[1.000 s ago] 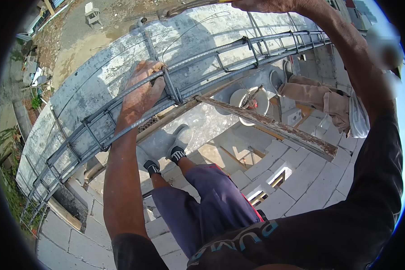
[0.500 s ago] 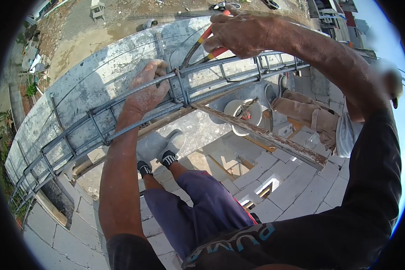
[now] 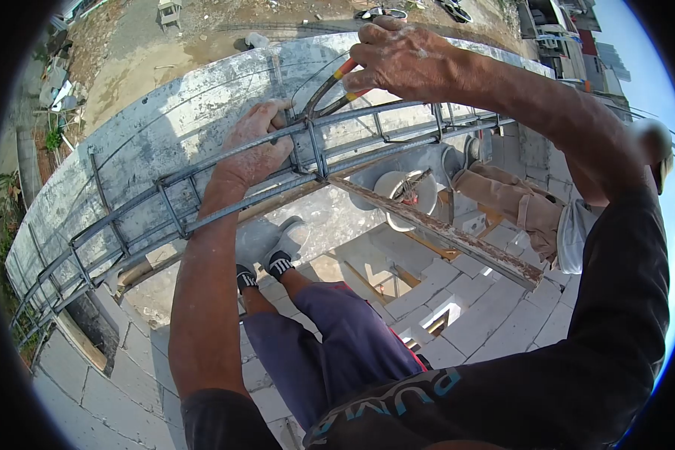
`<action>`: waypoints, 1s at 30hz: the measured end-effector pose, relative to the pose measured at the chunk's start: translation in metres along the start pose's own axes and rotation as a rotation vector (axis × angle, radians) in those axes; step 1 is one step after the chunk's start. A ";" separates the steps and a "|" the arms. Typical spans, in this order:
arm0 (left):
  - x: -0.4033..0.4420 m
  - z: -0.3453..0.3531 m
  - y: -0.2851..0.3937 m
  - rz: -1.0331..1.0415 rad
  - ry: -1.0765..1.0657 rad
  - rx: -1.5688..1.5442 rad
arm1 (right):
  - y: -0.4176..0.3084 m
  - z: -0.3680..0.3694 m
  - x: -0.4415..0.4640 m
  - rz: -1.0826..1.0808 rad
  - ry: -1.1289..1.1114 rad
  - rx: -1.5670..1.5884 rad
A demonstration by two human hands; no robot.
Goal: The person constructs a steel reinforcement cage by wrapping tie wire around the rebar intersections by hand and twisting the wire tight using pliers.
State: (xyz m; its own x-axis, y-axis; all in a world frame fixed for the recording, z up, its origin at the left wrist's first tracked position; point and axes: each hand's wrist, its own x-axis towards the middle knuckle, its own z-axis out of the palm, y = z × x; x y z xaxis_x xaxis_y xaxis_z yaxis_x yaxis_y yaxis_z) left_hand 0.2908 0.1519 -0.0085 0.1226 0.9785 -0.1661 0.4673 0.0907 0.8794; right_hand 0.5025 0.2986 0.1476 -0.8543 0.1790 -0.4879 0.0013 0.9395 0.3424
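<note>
My right hand [image 3: 401, 61] is closed around the red-and-yellow handles of a pair of pincers [image 3: 321, 96]. Their jaws meet the upper bar of a rebar cage [image 3: 316, 146], at a stirrup. Just left of the jaws, my left hand [image 3: 256, 142] reaches in among the bars with its fingers curled together. Whatever those fingers pinch is hidden. A thin wire [image 3: 300, 84] curves up beside the pincers.
A curved grey metal sheet [image 3: 157, 124] runs behind the cage. A wooden beam [image 3: 442, 236] crosses near a white bucket [image 3: 420, 191]. Another person in tan trousers [image 3: 510, 195] is at right. Pale blocks [image 3: 480, 307] lie below, with gaps between some.
The pincers and my right hand have turned slightly and come lower at the jaws. My left hand has shifted a little right. The view has moved slightly.
</note>
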 end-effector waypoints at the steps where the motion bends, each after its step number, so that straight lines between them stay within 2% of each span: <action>1: 0.000 0.000 0.000 0.005 0.001 0.002 | 0.001 -0.005 0.001 -0.014 -0.011 -0.021; 8: 0.002 0.004 -0.003 0.035 0.026 0.044 | 0.012 0.010 0.012 0.021 0.175 0.207; 12: 0.001 0.003 -0.001 0.056 0.031 0.127 | 0.016 0.013 0.018 0.111 0.127 0.195; 15: -0.004 0.001 -0.002 0.163 0.102 0.351 | 0.020 0.007 0.016 0.137 0.041 0.232; 18: -0.008 0.001 -0.007 0.150 0.094 0.402 | 0.027 -0.017 -0.022 0.185 -0.096 0.244; 22: -0.006 0.000 -0.011 0.159 0.096 0.390 | 0.045 -0.063 -0.118 0.332 -0.334 0.183; 24: -0.007 -0.004 -0.008 0.118 0.074 0.394 | 0.048 -0.075 -0.139 0.323 -0.283 0.129; 25: -0.007 -0.004 -0.009 0.137 0.090 0.396 | 0.049 -0.071 -0.135 0.234 -0.130 0.044; 26: -0.007 -0.002 -0.012 0.157 0.105 0.397 | 0.052 -0.066 -0.126 0.468 -0.374 0.227; 27: -0.006 -0.001 -0.014 0.175 0.121 0.396 | 0.054 -0.067 -0.120 0.506 -0.442 0.269; 28: -0.007 -0.002 -0.014 0.174 0.121 0.398 | 0.056 -0.066 -0.107 0.495 -0.501 0.346; 30: -0.007 -0.002 -0.013 0.176 0.125 0.398 | 0.052 -0.052 -0.047 0.330 -0.600 0.564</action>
State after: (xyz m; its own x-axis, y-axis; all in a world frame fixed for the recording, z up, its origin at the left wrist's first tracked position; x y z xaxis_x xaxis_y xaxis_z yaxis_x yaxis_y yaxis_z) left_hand 0.2817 0.1440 -0.0175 0.1349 0.9897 0.0475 0.7520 -0.1335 0.6455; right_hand 0.5152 0.3234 0.2299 -0.3486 0.4401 -0.8275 0.5908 0.7886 0.1705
